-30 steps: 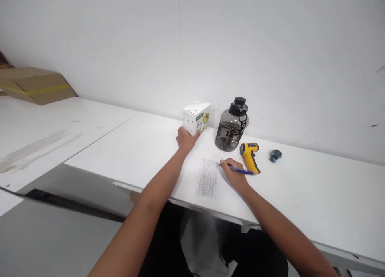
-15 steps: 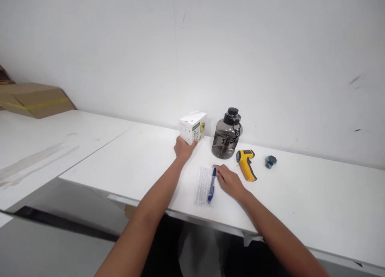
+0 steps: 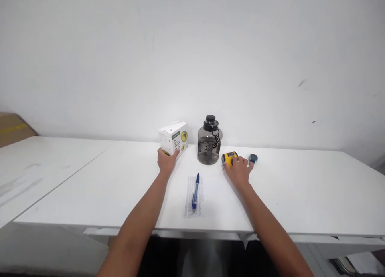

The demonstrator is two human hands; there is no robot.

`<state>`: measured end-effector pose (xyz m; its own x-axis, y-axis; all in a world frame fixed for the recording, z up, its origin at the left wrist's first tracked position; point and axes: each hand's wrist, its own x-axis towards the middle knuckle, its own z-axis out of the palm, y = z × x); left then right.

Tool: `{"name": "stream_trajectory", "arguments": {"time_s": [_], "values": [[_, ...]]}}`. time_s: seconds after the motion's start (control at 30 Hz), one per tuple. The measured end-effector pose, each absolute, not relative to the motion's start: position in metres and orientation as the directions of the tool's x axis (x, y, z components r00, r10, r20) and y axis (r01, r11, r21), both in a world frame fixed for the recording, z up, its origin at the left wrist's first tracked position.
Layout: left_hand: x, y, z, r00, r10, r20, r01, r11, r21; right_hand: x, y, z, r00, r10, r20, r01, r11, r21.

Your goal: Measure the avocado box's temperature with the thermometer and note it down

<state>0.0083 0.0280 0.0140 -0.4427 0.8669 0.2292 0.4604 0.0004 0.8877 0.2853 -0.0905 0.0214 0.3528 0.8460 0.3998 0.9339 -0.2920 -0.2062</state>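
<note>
My left fingers are closed on the box [image 3: 166, 141], thumb against the printed face, the rest of the left hand [image 3: 167, 161] round the near lower corner; it's a grip, though the hand hides part of the base. On my right hand [image 3: 239, 169] the fingers curl over the yellow gun [image 3: 227, 159]; its handle is hidden underneath, so I can't tell if they've closed on it. Box is near the table's [image 3: 300, 193] back edge, left of the bottle [image 3: 208, 148], which stands upright, apart from both hands. Gun lies right of the bottle, also toward the back edge; watch [image 3: 253, 158] just beyond the right fingertips. Between my forearms the pen [image 3: 195, 193] lies on the note [image 3: 189, 201], nearer the front edge, no hand on either. Far left, past the seam, a carton [image 3: 12, 130] by the back edge, cut off by the view. Progress, my judgement: note carries dense lines, too small to read, so writing looks at least partly done; pen's down; box is in hand; gun looks touched, not yet lifted. Whether the note is finished, I can't tell.
</note>
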Motion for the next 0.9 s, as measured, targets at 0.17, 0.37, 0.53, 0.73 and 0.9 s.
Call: {"name": "stream_trajectory", "arguments": {"time_s": [0.17,0.37,0.53,0.73,0.9], "values": [[0.004,0.025,0.015,-0.536,0.826,0.172,0.189,-0.081,0.979,0.285,-0.084,0.016,0.404,0.913,0.049,0.872,-0.368,-0.323],[0.000,0.036,0.012,-0.680,0.727,0.093,-0.068,-0.189,0.980,0.284,-0.082,0.016,0.393,0.919,0.001,0.869,-0.371,-0.327],[-0.002,0.043,0.007,-0.726,0.684,0.071,-0.115,-0.222,0.968,0.282,-0.083,0.017,0.404,0.914,0.025,0.871,-0.376,-0.316],[-0.002,0.040,0.011,-0.734,0.669,0.116,-0.099,-0.275,0.956,0.282,-0.082,0.017,0.412,0.910,0.051,0.859,-0.370,-0.353],[0.005,0.027,0.029,-0.710,0.686,0.159,-0.165,-0.382,0.909,0.282,-0.080,0.017,0.497,0.857,0.134,0.745,-0.343,-0.572]]}}
